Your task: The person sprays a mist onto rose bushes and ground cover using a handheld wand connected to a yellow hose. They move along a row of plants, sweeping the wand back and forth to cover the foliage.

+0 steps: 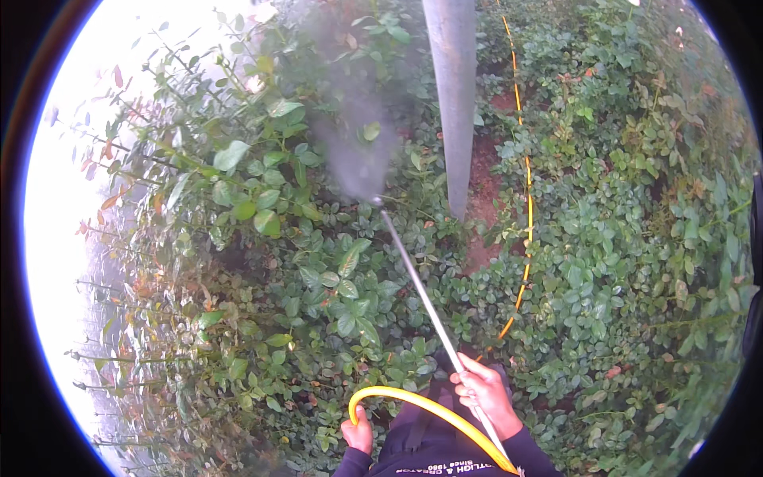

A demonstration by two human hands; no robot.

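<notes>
My right hand (486,393) is closed around the lower part of a metal spray lance (420,286), which points up and to the left. A fine mist fans out from the nozzle (377,201) at its far end, over the leafy bushes. From near the lance's lower end at the bottom edge, a yellow hose (426,402) arches left to my left hand (357,432), whose fingers are closed on it. The fingers' far side is hidden.
Dense rose bushes (346,298) stand left, and more foliage (584,286) fills the right. A grey metal post (458,107) rises ahead beside a narrow strip of reddish soil (483,197). A thin orange-yellow hose (529,203) runs along the gap between the plants.
</notes>
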